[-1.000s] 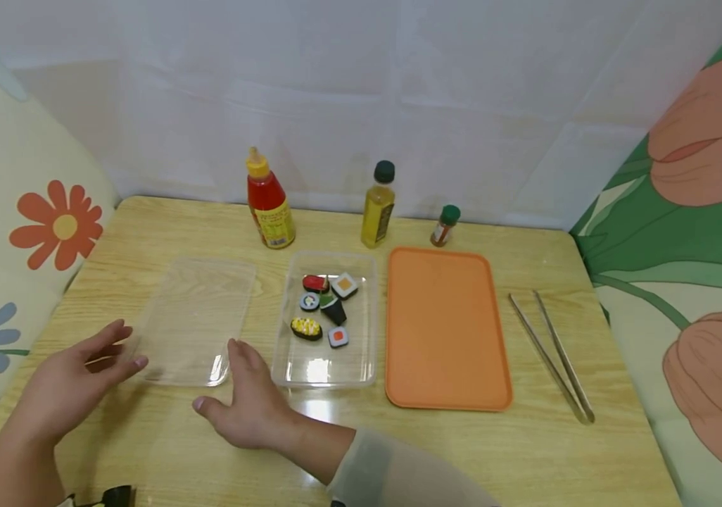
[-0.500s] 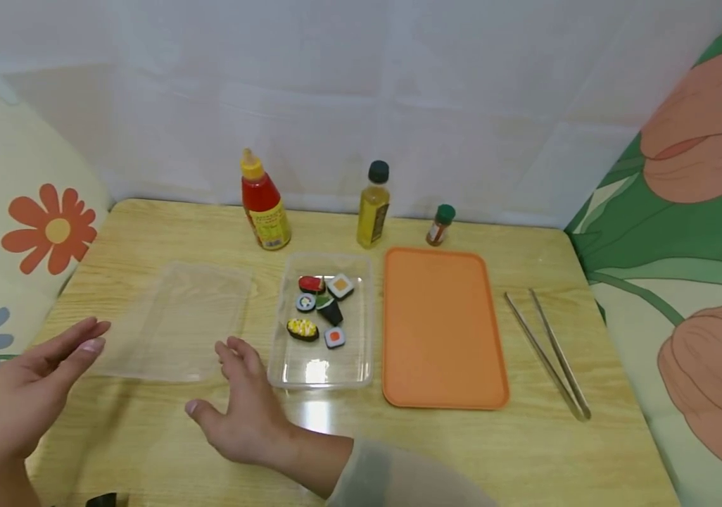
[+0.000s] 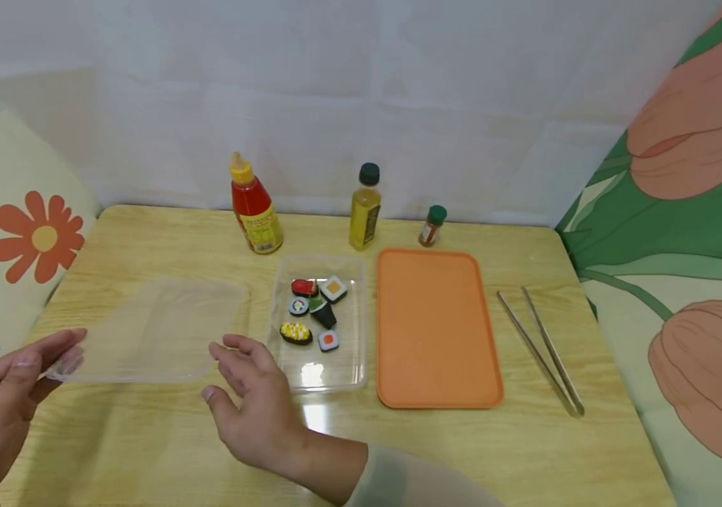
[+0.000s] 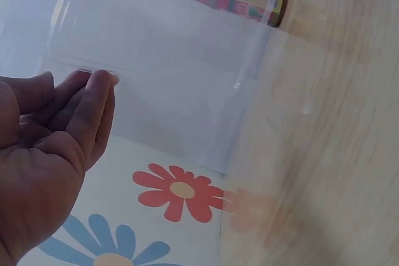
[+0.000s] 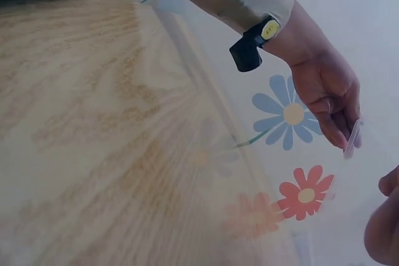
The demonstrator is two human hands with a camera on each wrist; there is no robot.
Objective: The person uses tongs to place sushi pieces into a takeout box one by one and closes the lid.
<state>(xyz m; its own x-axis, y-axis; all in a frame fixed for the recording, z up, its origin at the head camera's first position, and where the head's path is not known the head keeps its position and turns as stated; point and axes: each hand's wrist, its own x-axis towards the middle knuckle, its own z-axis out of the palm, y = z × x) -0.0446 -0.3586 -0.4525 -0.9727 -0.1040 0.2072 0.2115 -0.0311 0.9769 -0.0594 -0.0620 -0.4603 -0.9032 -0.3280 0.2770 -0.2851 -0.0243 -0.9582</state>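
Observation:
My left hand (image 3: pixel 3 398) pinches the left edge of a clear plastic lid (image 3: pixel 165 331) between thumb and fingers, raised off the table. In the left wrist view the fingers of that hand (image 4: pixel 56 129) meet the lid's rim, and the bottle behind shows through the plastic. By the lid's right front corner is my right hand (image 3: pixel 260 408), fingers spread and slightly bent; whether it touches the lid I cannot tell. Just right of it stands a clear plastic container (image 3: pixel 348 370) holding several sushi pieces (image 3: pixel 323 315).
An orange tray (image 3: pixel 438 331) lies right of the container, with metal tongs (image 3: pixel 545 352) beyond it. Along the back stand a red sauce bottle (image 3: pixel 255 211), an oil bottle (image 3: pixel 365 211) and a small green-capped jar (image 3: pixel 432 225). A white cloth (image 3: pixel 310 105) hangs behind the wooden table (image 3: pixel 462 451).
The clear lid has risen off the table at its left side. My left hand has moved left and now pinches its edge. My right hand stays near the lid's right side.

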